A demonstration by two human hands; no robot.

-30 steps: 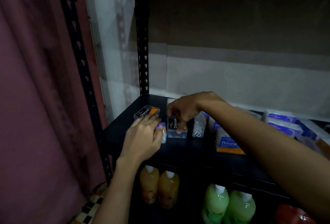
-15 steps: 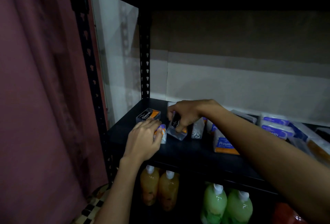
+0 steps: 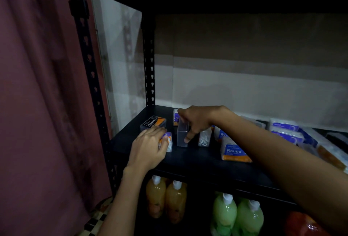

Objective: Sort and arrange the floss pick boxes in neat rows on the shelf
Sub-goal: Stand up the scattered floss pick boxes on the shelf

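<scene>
Tipped up now since a moment ago, our right hand [image 3: 195, 120] grips the clear box [image 3: 182, 135] upright, while our left hand [image 3: 148, 145] clasps the small orange-labelled box [image 3: 168, 141].

— What can't you make out on your shelf [image 3: 188, 162]?

— Your left hand [image 3: 148, 148] covers most of the small box [image 3: 168, 141] beneath it, so its label stays unread. Your right hand [image 3: 197, 120] hides the top of the clear box [image 3: 182, 135] and part of the box behind [image 3: 176, 118].

— And to the right?

— The blue-labelled packs [image 3: 286, 131] are dim and blurred, and the frame's edge cuts off the farthest ones. The red item [image 3: 301, 224] below is cut off too.
</scene>
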